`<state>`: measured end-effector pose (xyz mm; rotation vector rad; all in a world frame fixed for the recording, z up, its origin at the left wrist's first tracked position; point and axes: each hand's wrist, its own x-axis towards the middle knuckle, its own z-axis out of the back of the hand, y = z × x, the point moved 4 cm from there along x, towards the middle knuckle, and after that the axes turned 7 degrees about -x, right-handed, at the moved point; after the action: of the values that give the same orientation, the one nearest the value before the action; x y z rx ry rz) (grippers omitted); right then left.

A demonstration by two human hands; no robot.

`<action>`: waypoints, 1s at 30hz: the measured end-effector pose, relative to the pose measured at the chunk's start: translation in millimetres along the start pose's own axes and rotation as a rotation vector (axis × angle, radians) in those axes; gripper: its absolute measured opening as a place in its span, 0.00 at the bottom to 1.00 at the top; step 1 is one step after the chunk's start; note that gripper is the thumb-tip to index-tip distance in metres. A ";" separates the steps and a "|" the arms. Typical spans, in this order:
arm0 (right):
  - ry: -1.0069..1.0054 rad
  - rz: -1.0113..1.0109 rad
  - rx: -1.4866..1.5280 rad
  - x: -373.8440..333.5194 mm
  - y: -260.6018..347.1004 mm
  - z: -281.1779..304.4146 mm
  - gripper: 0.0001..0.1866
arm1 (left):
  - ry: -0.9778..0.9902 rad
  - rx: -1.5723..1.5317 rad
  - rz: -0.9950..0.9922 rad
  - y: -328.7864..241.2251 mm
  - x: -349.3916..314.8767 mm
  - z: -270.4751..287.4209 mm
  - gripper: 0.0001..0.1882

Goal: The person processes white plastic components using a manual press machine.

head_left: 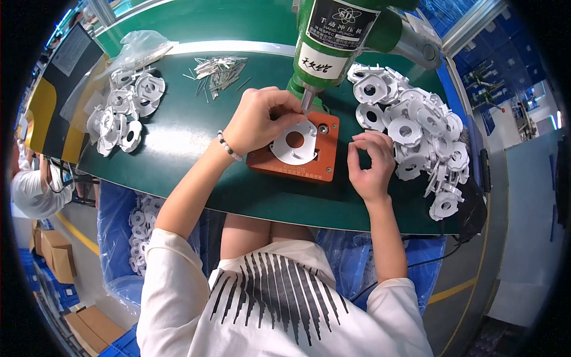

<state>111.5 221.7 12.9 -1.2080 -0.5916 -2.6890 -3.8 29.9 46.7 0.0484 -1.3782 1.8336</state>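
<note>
A round white plastic part (289, 151) with a large centre hole lies on an orange fixture block (321, 169). My left hand (262, 119), with a beaded bracelet at its wrist, is closed at the part's upper edge, thumb and forefinger pinched just below the metal ram of a green hand press (324, 53). What the pinch holds is too small to make out. My right hand (373, 166) is beside the block's right side, fingers loosely curled and thumb a little apart, with nothing visible in it. Close to it spreads a pile of similar white plastic parts (410, 128).
Thin metal pins (217, 71) lie loose at the back of the green table (172, 143). More white parts (122, 110) sit at the left beside a clear plastic bag (140, 50). Below the table's front edge, a blue lined bin (113, 238) holds further white parts.
</note>
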 end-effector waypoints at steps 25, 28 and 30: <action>0.266 -0.128 0.581 267.1 -59.4 14.0 0.14 | 0.034 -0.719 0.339 53.8 -8.2 -7.5 0.09; -0.029 -0.253 0.641 333.7 -9.5 67.6 0.14 | 0.007 -0.804 0.342 58.8 -8.0 -8.1 0.08; -0.059 -0.429 0.836 345.0 6.6 89.2 0.07 | -0.016 -0.755 0.342 60.0 -8.3 -9.1 0.07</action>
<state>-56.2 264.5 324.5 -0.9695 -1.9064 -2.2138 -31.7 28.8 -7.8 -0.5920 -2.1011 1.4486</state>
